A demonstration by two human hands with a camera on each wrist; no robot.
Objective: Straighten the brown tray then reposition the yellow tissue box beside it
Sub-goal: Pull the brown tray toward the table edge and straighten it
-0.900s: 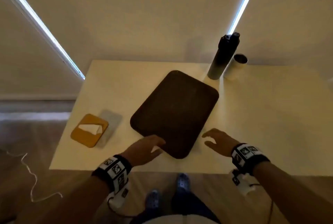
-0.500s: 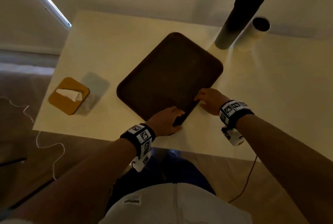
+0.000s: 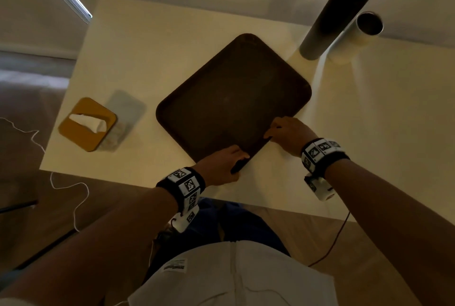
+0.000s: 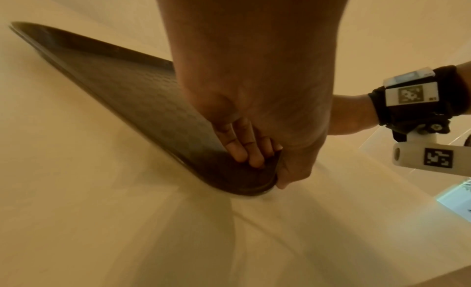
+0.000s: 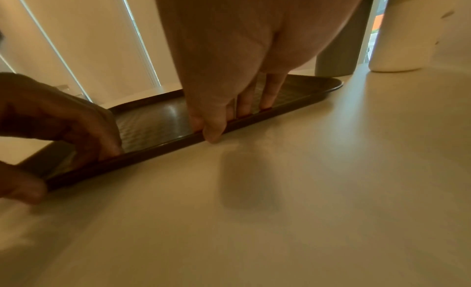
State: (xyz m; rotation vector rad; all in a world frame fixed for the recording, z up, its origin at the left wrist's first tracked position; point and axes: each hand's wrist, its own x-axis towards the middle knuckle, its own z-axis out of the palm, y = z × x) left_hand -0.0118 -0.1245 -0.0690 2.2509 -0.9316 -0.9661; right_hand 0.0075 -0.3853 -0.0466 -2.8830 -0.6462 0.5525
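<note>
Pinching the near corner of the brown tray [image 3: 234, 98], the left hand [image 3: 221, 166] is keeping its fingers [image 4: 244, 146] inside and its thumb under the rim. The right hand [image 3: 289, 134] is pinching the near right edge likewise, while the tray is lying askew on the table [image 3: 369, 108]. The yellow tissue box [image 3: 87, 124] is sitting apart at the left.

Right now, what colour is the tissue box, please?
Yellow tissue box, seen best in the head view.
</note>
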